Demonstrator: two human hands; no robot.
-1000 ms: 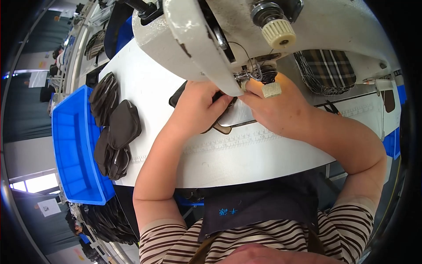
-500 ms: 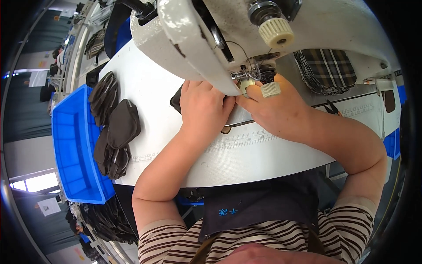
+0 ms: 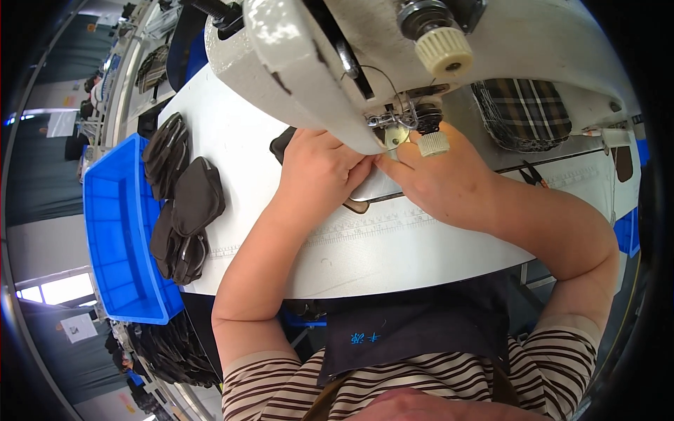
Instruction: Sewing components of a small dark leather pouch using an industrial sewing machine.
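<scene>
A white sewing machine (image 3: pixel 309 91) reaches over both hands, its needle area just ahead of the fingertips. My left hand (image 3: pixel 324 168) is closed over a dark fabric piece (image 3: pixel 279 144); only an edge shows left of the knuckles. Below that hand, a brown rounded edge (image 3: pixel 357 205) of material peeks out. My right hand (image 3: pixel 446 179) is closed beside the presser foot, thumb and fingertips close to my left thumb. What its fingers pinch is hidden behind the machine's white knob (image 3: pixel 433 144) and the hand itself.
Dark zipped pouches (image 3: pixel 198 196) lie at the left, beside a blue bin (image 3: pixel 123 231). Plaid fabric pieces (image 3: pixel 523 116) are stacked under the machine arm. Snips (image 3: pixel 535 174) lie right of my right hand. A ruler scale (image 3: pixel 337 234) runs along the white table (image 3: pixel 393 263).
My left hand has shifted slightly left and toward me, with the dark fabric edge moving left too. More of the brown edge shows below it. My right hand has barely moved.
</scene>
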